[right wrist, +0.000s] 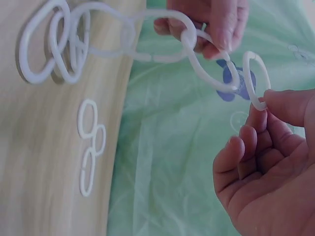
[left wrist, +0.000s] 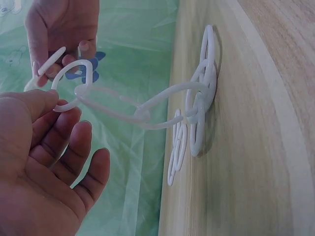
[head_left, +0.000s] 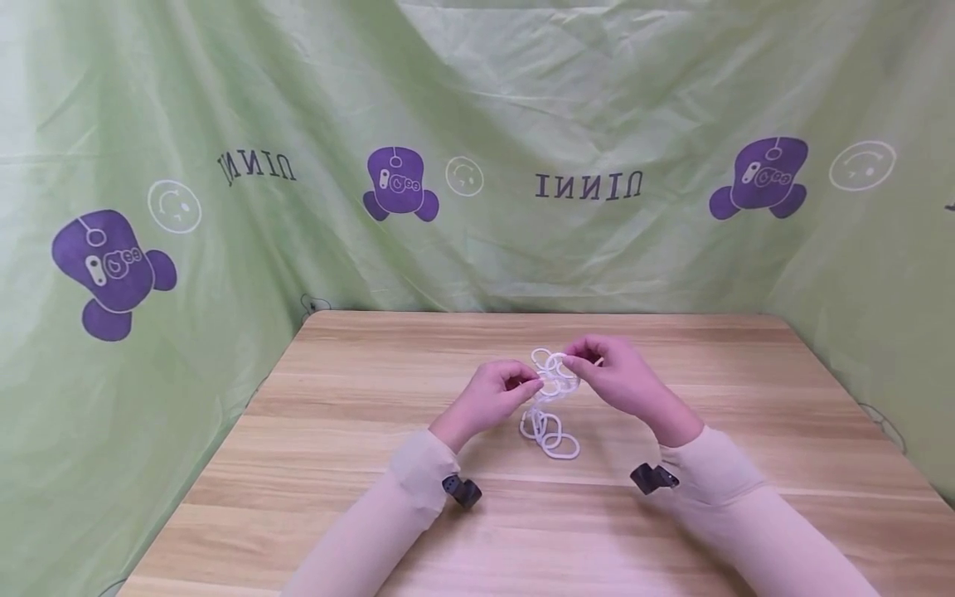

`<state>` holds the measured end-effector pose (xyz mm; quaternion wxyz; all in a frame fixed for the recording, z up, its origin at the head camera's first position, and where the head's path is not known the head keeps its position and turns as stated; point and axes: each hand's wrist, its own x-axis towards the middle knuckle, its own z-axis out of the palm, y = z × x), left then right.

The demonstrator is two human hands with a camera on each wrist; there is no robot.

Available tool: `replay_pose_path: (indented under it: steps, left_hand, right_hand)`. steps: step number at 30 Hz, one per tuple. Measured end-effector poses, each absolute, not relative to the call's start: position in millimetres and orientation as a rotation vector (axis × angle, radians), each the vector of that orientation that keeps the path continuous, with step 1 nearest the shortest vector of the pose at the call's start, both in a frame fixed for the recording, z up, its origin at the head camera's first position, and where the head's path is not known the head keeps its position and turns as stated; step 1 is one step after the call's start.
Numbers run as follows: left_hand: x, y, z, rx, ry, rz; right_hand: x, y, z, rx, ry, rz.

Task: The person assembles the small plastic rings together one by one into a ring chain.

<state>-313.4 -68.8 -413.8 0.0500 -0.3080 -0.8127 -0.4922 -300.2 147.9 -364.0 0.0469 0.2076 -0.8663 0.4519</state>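
My left hand (head_left: 496, 391) pinches the end link of a chain of white plastic oval links between thumb and forefinger. From there the chain (right wrist: 160, 58) hangs down to the table, where its lower links lie in a small heap (head_left: 570, 455). A single white link (right wrist: 247, 81) is pinched between the thumb and fingertips of my right hand (head_left: 622, 381). In the right wrist view this link stands close beside the chain's end link, and a small split shows in its ring near the fingertips.
Several loose white links (right wrist: 79, 120) lie on the wooden table (head_left: 358, 398) beyond the chain. A green printed curtain (head_left: 477, 257) hangs around the table's back and sides. Black wrist cameras (head_left: 462, 491) sit at both sleeves.
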Motion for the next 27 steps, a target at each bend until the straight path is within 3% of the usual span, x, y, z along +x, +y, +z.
replay_pose_path:
  steps: [27]
  left_hand:
    - [-311.3, -65.9, -413.9, -1.048, -2.463, -1.496]
  right_hand:
    - [-303.2, 135.3, -382.2, 0.411, -2.575, 1.447]
